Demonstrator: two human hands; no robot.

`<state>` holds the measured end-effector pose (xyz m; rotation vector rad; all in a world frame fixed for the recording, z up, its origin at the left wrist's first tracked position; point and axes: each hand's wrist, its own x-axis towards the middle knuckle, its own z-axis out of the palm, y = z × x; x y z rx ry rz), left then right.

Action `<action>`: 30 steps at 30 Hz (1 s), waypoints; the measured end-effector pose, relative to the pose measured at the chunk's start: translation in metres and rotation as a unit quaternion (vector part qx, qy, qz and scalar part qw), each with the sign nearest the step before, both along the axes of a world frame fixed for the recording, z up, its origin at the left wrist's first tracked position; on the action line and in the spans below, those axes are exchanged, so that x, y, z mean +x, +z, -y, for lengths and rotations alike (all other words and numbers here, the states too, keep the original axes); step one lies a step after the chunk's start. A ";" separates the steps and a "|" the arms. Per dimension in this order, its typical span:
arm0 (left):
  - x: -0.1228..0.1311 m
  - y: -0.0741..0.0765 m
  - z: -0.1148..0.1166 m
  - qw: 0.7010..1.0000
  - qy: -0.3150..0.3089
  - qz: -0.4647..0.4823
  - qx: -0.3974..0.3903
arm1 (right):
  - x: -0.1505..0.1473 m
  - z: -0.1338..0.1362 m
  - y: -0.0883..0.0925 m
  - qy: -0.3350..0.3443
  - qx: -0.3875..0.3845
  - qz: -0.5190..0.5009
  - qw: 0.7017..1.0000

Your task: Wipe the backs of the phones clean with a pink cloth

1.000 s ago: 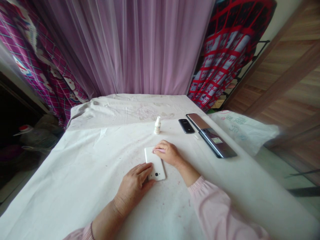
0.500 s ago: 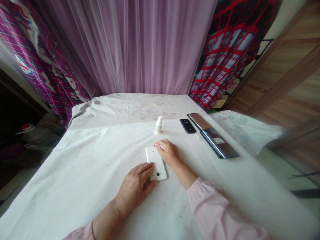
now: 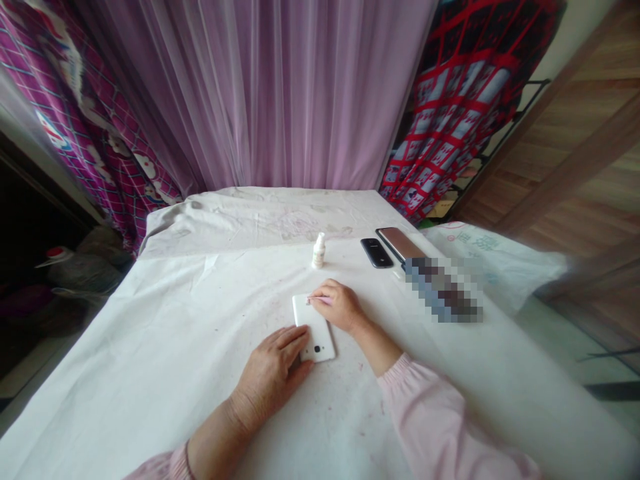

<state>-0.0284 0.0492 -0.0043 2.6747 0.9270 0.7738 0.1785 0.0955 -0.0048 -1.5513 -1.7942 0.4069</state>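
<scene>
A white smartphone (image 3: 316,327) lies back side up on the table, its camera at the end nearer me. My left hand (image 3: 274,363) grips it from the left, fingers over the edge and thumb at the near corner. Pinched in my right hand (image 3: 338,305) is a thin pale pink stick-like thing (image 3: 321,300), its tip at the phone's far end; its exact kind is too small to make out. Beyond the phone stands a small white spray bottle (image 3: 319,252), upright and touched by neither hand.
A dark phone (image 3: 376,253) and a larger brownish phone (image 3: 400,243) lie to the right, beside a pixelated patch. White cloth (image 3: 150,347) covers the table. Purple curtains (image 3: 290,100) hang behind it, and a plastic bag (image 3: 493,257) sits past its right edge.
My right hand has moved the pink thing slightly toward me on the phone's far end. My left hand and the phone hold their places.
</scene>
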 end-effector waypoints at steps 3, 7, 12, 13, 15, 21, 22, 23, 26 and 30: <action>0.000 0.000 0.000 1.000 0.000 0.003 -0.001 | -0.001 0.003 0.002 0.024 0.010 0.013 1.000; -0.001 -0.001 0.000 1.000 0.000 0.002 -0.004 | -0.003 0.004 0.003 0.049 0.035 0.036 0.998; 0.000 -0.001 0.000 1.000 -0.002 -0.003 -0.002 | -0.005 0.002 0.000 0.046 0.073 0.070 0.994; 0.000 -0.001 0.000 1.000 -0.002 -0.003 -0.002 | -0.005 0.002 -0.001 0.046 0.078 0.071 0.993; 0.000 -0.001 -0.001 1.000 -0.002 -0.002 -0.002 | -0.006 0.001 -0.003 0.046 0.083 0.068 0.993; 0.000 -0.003 0.000 1.000 -0.002 -0.011 0.000 | -0.009 -0.002 -0.006 0.028 0.066 0.052 0.996; 0.000 -0.003 0.000 1.000 -0.002 -0.012 0.000 | -0.010 -0.003 -0.007 0.021 0.059 0.055 0.997; 0.000 -0.003 0.000 1.000 -0.002 -0.013 0.000 | -0.011 -0.004 -0.006 0.016 0.052 0.058 0.997; 0.000 -0.003 0.000 1.000 -0.004 -0.016 -0.004 | -0.013 -0.005 -0.005 0.001 0.036 0.067 0.997; 0.000 -0.001 -0.001 1.000 -0.007 -0.016 -0.005 | -0.014 -0.008 -0.005 -0.025 0.024 0.073 0.997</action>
